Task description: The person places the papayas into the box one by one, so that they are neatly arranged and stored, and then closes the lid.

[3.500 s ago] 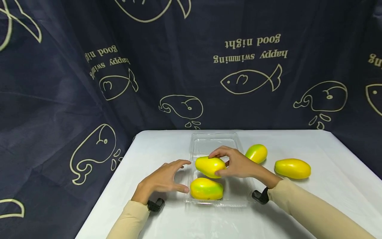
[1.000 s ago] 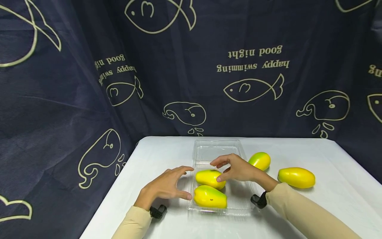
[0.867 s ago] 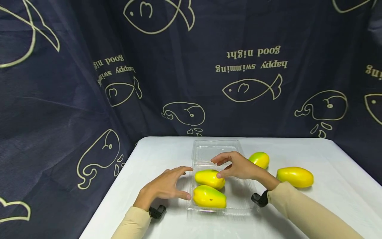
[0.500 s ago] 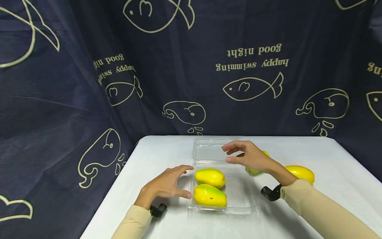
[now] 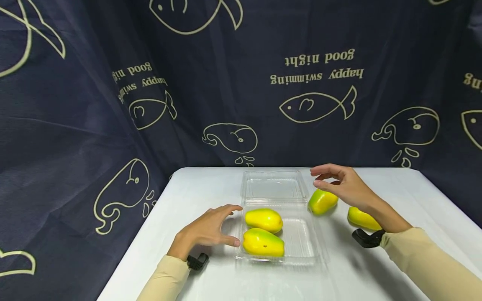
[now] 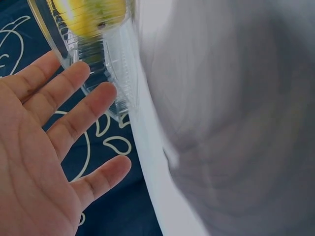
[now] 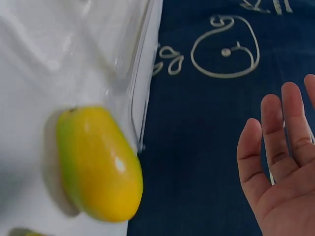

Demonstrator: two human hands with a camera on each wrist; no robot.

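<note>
Two yellow-green fruits like small papayas lie side by side in the left of a clear plastic clamshell box (image 5: 299, 238): the rear fruit (image 5: 263, 220) and the front fruit (image 5: 263, 242). My left hand (image 5: 205, 228) stays by the box's left edge, fingers and thumb spread, holding nothing; the left wrist view shows its bare palm (image 6: 34, 162). Over the table right of the box hovers my right hand (image 5: 348, 186), fingers loosely bent with nothing between them. Just below it in the head view lies another such fruit (image 5: 321, 202), also seen in the right wrist view as a fruit (image 7: 101, 164) apart from the fingers.
The box's lid (image 5: 274, 186) is folded back flat behind the base. One more fruit (image 5: 363, 218) lies farther right, partly hidden by my right wrist. A white cloth (image 5: 203, 184) covers the table; a dark patterned curtain (image 5: 320, 146) hangs behind.
My right hand has lowered a fruit into the box behind the front one and let it go. Since then it has moved right, over the loose fruits. The left hand has hardly moved.
</note>
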